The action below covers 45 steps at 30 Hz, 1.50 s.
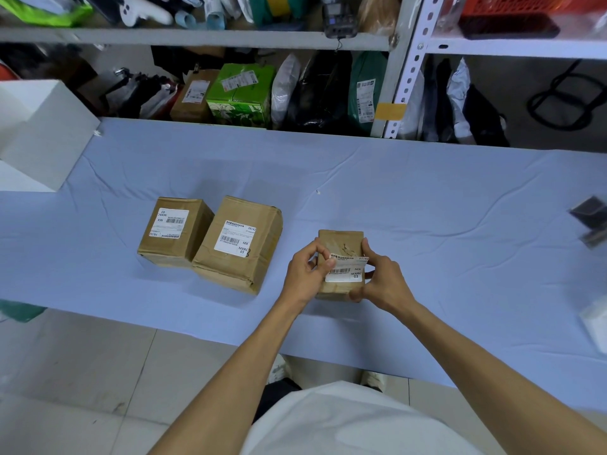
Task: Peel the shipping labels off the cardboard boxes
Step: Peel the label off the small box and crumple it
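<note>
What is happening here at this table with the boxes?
A person is peeling a shipping label off a small box. The right hand grips the small box, and the left hand pinches the left edge of its label, which looks partly lifted. On the blue-covered table, further left, a far-left box and a bigger box stand side by side, both labels not yet peeled.

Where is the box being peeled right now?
In the head view the small box is right of centre over the blue cloth, beside the larger box; the right hand grips it, the left hand pinches its label.
</note>
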Available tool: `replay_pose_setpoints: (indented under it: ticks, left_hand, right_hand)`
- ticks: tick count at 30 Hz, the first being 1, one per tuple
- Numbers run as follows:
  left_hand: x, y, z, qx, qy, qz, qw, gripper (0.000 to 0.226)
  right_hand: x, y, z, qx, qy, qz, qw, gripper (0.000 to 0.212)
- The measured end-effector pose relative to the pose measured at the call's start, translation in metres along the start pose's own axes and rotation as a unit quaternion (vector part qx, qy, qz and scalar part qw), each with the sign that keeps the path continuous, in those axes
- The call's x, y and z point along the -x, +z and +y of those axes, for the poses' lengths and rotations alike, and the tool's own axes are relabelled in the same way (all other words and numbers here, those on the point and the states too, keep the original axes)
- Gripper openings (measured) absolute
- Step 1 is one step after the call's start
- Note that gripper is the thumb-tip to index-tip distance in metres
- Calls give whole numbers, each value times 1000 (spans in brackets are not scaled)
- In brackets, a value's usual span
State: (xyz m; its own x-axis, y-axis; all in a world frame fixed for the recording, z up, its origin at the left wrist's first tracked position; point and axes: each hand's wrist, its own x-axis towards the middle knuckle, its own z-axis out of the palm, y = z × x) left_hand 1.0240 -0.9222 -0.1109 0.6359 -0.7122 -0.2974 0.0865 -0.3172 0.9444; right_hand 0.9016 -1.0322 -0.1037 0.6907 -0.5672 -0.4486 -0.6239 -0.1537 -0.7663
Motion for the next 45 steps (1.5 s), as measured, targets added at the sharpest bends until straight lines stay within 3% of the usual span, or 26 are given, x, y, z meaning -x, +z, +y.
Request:
replay_pose_setpoints:
  ticks: [23, 30, 36, 45]
  left_hand:
    - [-2, -4, -2, 12, 0, -18, 1000, 28]
    - [0, -2, 8, 39, -3, -42, 998, 23]
    - [-1, -6, 0, 100, -12, -7, 995, 15]
    - [1, -10, 6, 130, -3, -41, 991, 85]
  right_hand:
    - [-3, 0, 2, -2, -5, 1, 1000, 113]
    - [-3, -1, 6, -5, -35, 16, 999, 104]
    - [-3, 3, 8, -22, -48, 12, 999, 103]
    - [-5, -2, 25, -26, -36, 4, 999, 154]
